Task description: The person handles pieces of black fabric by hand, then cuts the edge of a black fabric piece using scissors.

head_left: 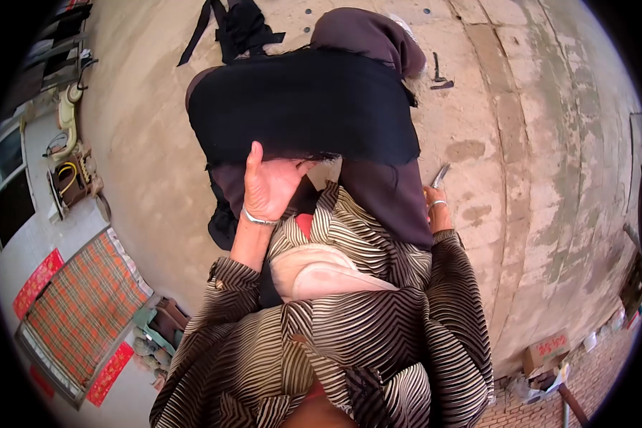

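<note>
A black cloth [303, 107] lies spread across my lap over dark trousers [385, 192]. My left hand [272, 182] is at the cloth's near edge, thumb raised, its fingertips partly hidden under the cloth. Beside my right thigh, my right hand [435, 200] is closed around scissors [441, 175], whose metal blades point up and away from me. The leg hides part of this hand.
More black cloth [246, 28] lies on the ground beyond my knees. Dark scraps [442, 77] are at the right of my foot. A cardboard box [547, 351] stands at lower right, and a plaid curtain [89, 307] hangs at left.
</note>
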Demonstrator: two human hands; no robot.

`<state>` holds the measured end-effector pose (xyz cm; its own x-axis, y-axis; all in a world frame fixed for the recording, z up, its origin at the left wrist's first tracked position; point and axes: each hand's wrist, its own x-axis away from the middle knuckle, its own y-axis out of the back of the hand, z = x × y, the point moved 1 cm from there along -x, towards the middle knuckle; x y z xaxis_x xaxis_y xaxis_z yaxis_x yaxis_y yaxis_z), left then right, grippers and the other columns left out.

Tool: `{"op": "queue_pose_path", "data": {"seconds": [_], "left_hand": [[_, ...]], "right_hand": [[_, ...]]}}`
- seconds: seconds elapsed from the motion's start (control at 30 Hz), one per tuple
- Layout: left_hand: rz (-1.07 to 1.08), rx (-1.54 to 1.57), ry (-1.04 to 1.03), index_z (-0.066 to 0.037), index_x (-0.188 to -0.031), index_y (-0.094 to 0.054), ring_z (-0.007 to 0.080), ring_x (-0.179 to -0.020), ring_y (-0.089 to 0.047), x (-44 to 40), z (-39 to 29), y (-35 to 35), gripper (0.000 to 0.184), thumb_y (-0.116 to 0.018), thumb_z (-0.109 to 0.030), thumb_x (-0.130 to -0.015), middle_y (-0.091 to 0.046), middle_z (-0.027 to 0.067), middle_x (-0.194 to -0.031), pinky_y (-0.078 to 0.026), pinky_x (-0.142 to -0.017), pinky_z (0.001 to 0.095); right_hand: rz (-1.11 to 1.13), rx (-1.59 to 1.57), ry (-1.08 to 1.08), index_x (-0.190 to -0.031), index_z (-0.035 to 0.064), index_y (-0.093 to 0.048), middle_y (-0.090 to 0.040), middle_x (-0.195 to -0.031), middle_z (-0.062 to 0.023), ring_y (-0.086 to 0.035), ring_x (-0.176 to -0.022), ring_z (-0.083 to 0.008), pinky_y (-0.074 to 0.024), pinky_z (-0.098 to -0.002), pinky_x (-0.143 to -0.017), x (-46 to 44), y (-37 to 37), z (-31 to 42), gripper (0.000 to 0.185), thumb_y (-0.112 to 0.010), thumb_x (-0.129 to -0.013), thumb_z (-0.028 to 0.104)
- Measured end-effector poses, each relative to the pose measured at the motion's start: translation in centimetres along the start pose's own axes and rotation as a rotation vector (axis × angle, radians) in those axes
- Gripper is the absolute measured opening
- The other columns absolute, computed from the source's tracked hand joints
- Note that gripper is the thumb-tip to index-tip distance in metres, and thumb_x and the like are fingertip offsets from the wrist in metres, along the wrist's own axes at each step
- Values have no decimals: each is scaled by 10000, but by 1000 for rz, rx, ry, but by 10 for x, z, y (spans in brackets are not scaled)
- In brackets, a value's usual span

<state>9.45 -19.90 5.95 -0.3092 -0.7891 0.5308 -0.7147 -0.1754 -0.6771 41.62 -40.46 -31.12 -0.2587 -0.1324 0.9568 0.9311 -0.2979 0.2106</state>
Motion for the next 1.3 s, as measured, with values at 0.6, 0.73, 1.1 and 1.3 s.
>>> {"op": "queue_pose_path", "data": {"seconds": [0.6, 0.73, 1.1, 1.3], "left_hand": [[-296, -275, 168, 37, -880, -686, 290, -957, -657, 14, 5, -3, 75, -617, 27, -852, -696, 169, -966, -496, -920, 413], [-200, -233, 166, -9, -960, -681, 292, -1036, -629, 16, 2, -3, 163, -614, 33, -817, -686, 148, -1048, -433, -1001, 466], [-446, 186, 90, -69, -1285, -553, 295, -1234, -525, -19, -4, -26, 418, -564, -309, -944, -586, 114, -1304, -385, -1060, 468], [-467, -123, 70, -7, -1077, -646, 282, -1045, -609, -1, -2, -23, 184, -566, -90, -933, -641, 150, -1125, -492, -894, 424]], "right_hand": [[-123, -381, -355, -888, 115, -536, -481, -623, -23, -400, -427, -171, -292, -342, -386, -20, -9, -48, 149, -645, -852, 210], [-90, -488, -415, -837, 149, -545, -489, -630, -15, -397, -416, -187, -293, -362, -389, -17, -10, -31, 117, -623, -863, 233], [-400, 0, -171, -1031, -55, -671, -683, -942, -143, -658, -810, -270, -527, -375, -718, -6, -9, -21, 389, -692, -728, 187], [-361, 224, -160, -978, -96, -662, -689, -954, -160, -663, -837, -269, -521, -359, -760, -31, -1, -17, 403, -752, -653, 125]]}}
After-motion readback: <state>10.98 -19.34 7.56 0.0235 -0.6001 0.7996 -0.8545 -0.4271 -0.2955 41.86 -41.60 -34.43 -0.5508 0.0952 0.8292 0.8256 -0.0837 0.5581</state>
